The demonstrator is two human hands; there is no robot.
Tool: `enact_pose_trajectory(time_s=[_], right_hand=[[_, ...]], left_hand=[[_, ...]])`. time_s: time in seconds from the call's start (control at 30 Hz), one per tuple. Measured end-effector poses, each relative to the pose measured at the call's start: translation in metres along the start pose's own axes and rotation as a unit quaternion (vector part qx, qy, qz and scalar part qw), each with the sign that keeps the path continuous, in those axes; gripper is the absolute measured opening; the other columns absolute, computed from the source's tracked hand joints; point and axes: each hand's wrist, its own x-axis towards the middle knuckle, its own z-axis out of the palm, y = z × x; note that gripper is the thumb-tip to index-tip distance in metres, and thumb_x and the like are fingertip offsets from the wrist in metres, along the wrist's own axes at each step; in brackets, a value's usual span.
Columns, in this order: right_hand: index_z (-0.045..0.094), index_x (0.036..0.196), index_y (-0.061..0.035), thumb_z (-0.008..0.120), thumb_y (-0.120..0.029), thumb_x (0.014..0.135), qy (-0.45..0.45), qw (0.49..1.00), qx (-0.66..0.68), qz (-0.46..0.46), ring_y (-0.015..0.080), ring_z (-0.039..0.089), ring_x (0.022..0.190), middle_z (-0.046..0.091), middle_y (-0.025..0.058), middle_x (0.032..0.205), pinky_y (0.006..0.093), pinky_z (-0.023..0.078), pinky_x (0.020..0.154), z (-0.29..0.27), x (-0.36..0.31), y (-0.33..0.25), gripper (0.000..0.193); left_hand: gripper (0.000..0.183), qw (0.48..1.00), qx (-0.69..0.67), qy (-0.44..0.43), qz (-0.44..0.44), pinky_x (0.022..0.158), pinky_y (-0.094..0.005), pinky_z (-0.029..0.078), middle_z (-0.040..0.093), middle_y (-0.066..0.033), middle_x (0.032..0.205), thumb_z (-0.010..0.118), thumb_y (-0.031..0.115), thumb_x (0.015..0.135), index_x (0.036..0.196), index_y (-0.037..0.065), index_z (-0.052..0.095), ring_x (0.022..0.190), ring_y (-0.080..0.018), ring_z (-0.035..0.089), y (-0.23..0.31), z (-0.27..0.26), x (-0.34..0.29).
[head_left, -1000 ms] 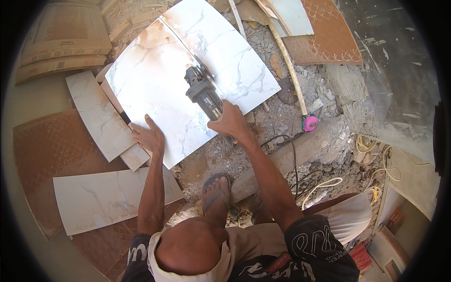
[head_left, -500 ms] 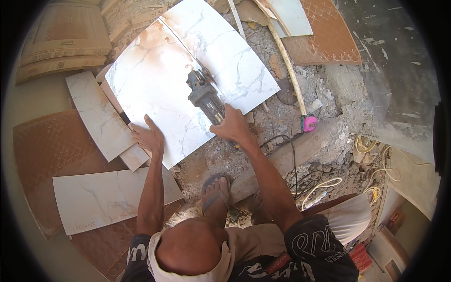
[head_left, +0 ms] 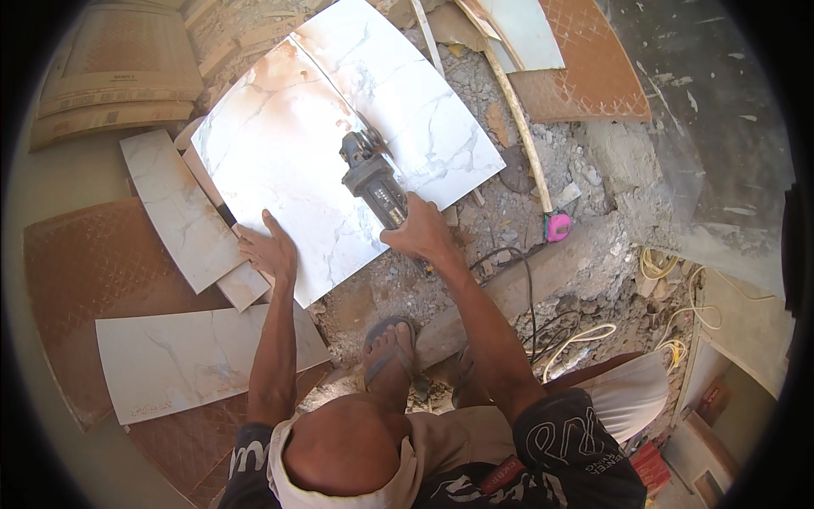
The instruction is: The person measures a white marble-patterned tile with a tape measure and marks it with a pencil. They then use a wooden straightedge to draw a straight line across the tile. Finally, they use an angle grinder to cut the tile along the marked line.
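Observation:
A large white marble-look tile [head_left: 254, 161] lies on the rubble in front of me, with a dark cut line running from its far edge toward me and reddish dust beside that line. My right hand [head_left: 421, 231] is wrapped round the body of a dark angle grinder [head_left: 376, 188]. The grinder's head and disc rest at the cut line, around the tile's middle. At the near left edge of the tile, my left hand [head_left: 270, 248] lies with its fingers spread, pressing on it. The grinder's rear end is hidden under my right hand.
Cut tile pieces [head_left: 191, 360] and brown tile backs [head_left: 89, 280] lie at left, below stacked cartons [head_left: 119, 76]. A pink tape measure [head_left: 558, 227] and a wooden stick [head_left: 524, 127] are at right. A black cord [head_left: 532, 297] trails near my right forearm.
The grinder has slid slightly toward me along the cut line, my right hand moving with it. My left hand stays at the tile's edge.

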Motion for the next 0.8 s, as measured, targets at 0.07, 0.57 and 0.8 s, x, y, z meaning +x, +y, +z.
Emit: enact_pose_trajectory(time_s=[0.07,0.57,0.8], right_hand=[[0.058,0.108,0.0101,0.073,-0.028,0.065,0.001,1.000,0.000,-0.002,0.0427,0.067,0.094,0.067,0.0290,0.099,0.0464,0.053,0.086,0.000,0.000,0.001,0.059],[0.057,0.108,0.0104,0.073,-0.028,0.065,-0.003,1.000,0.003,0.000,0.0425,0.066,0.094,0.066,0.0291,0.099,0.0462,0.053,0.086,-0.004,-0.011,0.004,0.060],[0.058,0.106,0.0101,0.073,-0.027,0.065,0.001,1.000,0.007,-0.004,0.0420,0.067,0.093,0.067,0.0288,0.098,0.0465,0.053,0.085,-0.003,-0.015,0.007,0.057]], left_hand=[[0.088,1.000,-0.003,0.005,0.002,0.100,-0.0593,0.036,0.040,-0.0241,0.137,0.039,0.066,0.098,0.152,-0.002,0.025,0.128,-0.0398,0.040,-0.002,0.001,0.001],[0.087,1.000,-0.001,-0.008,-0.001,0.098,-0.0590,0.036,0.039,-0.0237,0.136,0.038,0.066,0.099,0.152,-0.002,0.025,0.127,-0.0391,0.040,0.001,-0.001,-0.001],[0.088,1.000,0.006,0.005,0.005,0.097,-0.0589,0.037,0.040,-0.0235,0.135,0.037,0.067,0.098,0.152,-0.002,0.025,0.126,-0.0391,0.040,-0.003,0.003,0.002]])
